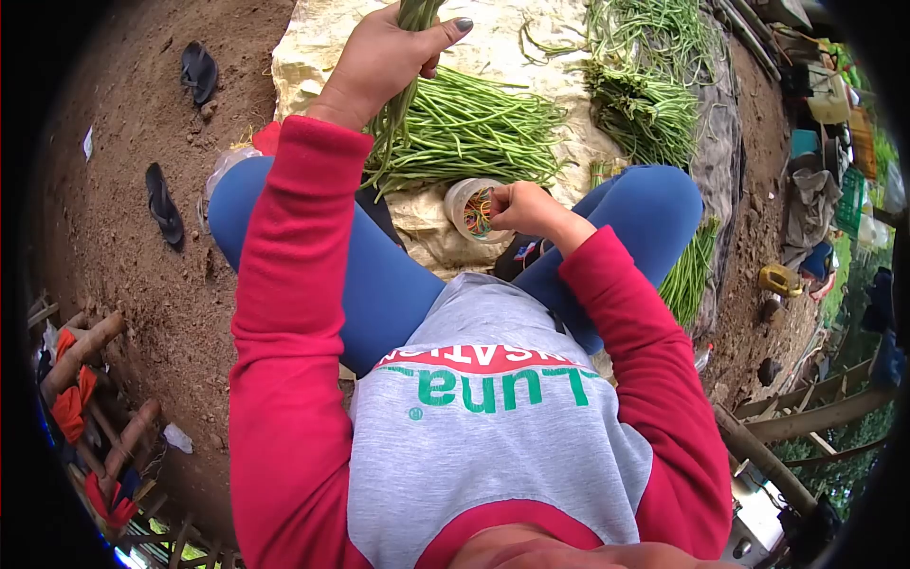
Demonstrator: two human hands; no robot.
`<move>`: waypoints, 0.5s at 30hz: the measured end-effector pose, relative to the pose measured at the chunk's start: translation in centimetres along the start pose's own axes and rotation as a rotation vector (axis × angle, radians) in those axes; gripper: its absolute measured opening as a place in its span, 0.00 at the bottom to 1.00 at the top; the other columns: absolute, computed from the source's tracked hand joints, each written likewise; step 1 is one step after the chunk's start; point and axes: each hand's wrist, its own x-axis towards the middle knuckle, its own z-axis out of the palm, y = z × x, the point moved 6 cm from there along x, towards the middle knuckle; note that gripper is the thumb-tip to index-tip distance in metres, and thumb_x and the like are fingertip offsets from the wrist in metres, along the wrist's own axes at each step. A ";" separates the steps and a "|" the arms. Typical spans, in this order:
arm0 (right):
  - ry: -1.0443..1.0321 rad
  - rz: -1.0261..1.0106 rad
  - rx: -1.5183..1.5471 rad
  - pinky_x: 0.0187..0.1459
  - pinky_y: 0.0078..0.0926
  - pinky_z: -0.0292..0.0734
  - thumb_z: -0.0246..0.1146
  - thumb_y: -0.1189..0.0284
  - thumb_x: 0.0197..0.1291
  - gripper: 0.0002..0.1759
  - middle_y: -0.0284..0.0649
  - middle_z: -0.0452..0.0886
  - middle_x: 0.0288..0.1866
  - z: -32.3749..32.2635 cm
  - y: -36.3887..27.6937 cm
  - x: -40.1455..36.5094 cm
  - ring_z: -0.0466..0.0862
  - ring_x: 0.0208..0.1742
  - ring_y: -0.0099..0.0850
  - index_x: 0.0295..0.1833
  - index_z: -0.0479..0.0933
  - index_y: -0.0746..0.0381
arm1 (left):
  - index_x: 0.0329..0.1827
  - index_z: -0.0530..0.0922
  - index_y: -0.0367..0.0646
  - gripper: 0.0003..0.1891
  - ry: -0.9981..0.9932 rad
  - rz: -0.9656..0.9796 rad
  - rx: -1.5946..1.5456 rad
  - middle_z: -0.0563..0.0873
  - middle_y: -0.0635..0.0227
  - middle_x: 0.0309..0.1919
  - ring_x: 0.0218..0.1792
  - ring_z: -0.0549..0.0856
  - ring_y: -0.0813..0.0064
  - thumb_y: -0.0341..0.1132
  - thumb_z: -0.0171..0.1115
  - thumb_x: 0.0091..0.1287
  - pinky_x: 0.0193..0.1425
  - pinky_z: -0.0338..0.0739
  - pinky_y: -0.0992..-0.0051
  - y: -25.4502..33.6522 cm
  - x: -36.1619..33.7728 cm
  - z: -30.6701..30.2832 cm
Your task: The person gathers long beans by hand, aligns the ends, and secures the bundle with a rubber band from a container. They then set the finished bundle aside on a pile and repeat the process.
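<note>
My left hand (393, 57) is raised at the top of the view, its fingers wrapped round a bunch of long green beans (417, 13) that hangs down past the wrist. Below and beside it lies a large heap of string beans (474, 123) on the pale sheet. A small whitish plastic tub (457, 207) full of coloured rubber bands (478, 214) stands between my legs, tilted towards me. My right hand (531, 211) reaches over the tub's right rim, thumb and fingers pinched together at the rubber bands. The fingertips are partly hidden.
More bean bundles (654, 109) lie on the right of the pale sheet (322, 38), others (690, 275) beside my right knee. Black flip-flops (163, 207) rest on the dirt at left. Wooden poles (85, 351) stand lower left; a yellow jug (779, 280) and crates are at right.
</note>
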 end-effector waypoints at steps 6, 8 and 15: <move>-0.012 0.033 0.098 0.34 0.27 0.75 0.69 0.73 0.46 0.07 0.35 0.82 0.27 0.1 0.2 0.0 0.80 0.29 0.25 0.33 0.80 0.61 | 0.27 0.79 0.42 0.20 -0.007 0.026 -0.004 0.77 0.75 0.20 0.23 0.75 0.84 0.50 0.71 0.61 0.30 0.69 0.78 0.2 -0.1 0.4; 0.010 0.036 0.090 0.32 0.23 0.74 0.69 0.78 0.49 0.06 0.30 0.80 0.25 0.0 0.3 0.1 0.77 0.28 0.20 0.31 0.77 0.62 | 0.29 0.79 0.41 0.20 0.020 0.011 0.059 0.77 0.75 0.20 0.23 0.75 0.84 0.51 0.70 0.61 0.29 0.69 0.79 -0.1 -0.1 0.3; 0.077 -0.339 1.161 0.50 0.28 0.77 0.57 0.79 0.61 0.14 0.41 0.82 0.43 -5.6 -6.7 -2.6 0.83 0.41 0.29 0.53 0.72 0.64 | 0.43 0.81 0.38 0.21 -0.004 0.127 0.300 0.84 0.62 0.25 0.25 0.79 0.74 0.50 0.68 0.63 0.35 0.76 0.71 -0.3 0.7 1.4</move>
